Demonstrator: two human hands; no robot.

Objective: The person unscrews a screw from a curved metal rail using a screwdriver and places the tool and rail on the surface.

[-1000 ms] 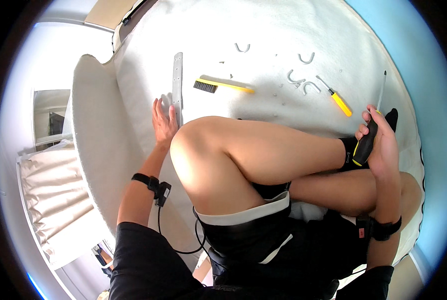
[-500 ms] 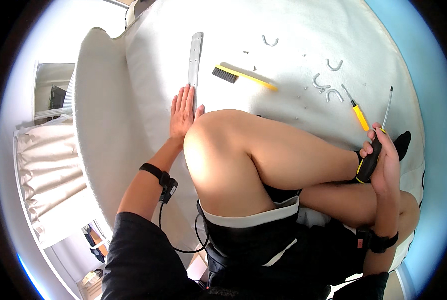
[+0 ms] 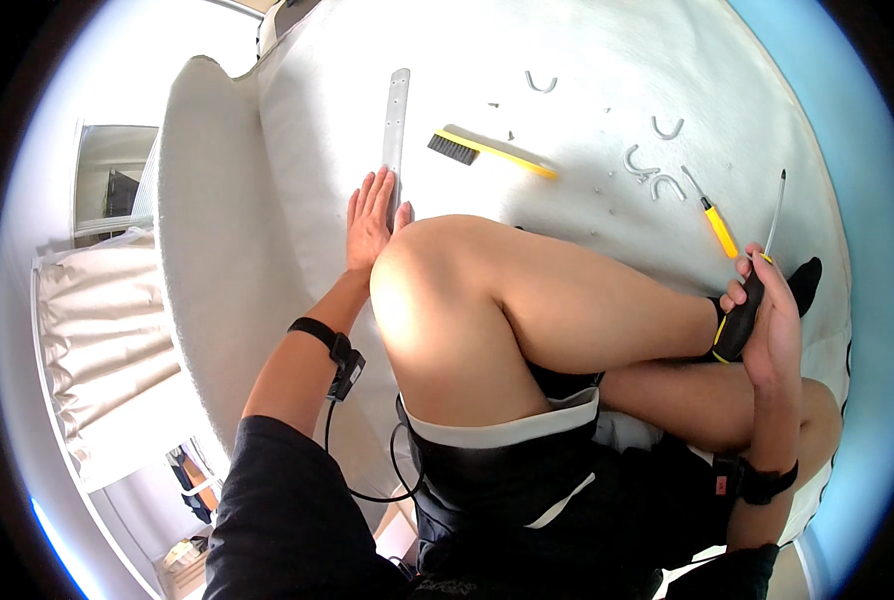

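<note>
My left hand lies flat with its fingers stretched out, at the near end of a grey metal strip with holes. The fingertips touch the strip or rest right beside it, and my raised knee hides part of the palm. On the right, my right hand is wrapped round the black and yellow handle of a screwdriver. Its shaft points up and away, near my ankle. Just left of that tip lies a smaller screwdriver with a yellow handle, apart from my hand.
A yellow brush with black bristles lies in the middle of the white padded surface. Several U-shaped metal hooks and small screws are scattered to its right. My bent legs take up the near side. A padded backrest rises at left.
The view has shifted very slightly. Both hands keep their places, the left against the strip and the right round the screwdriver.
</note>
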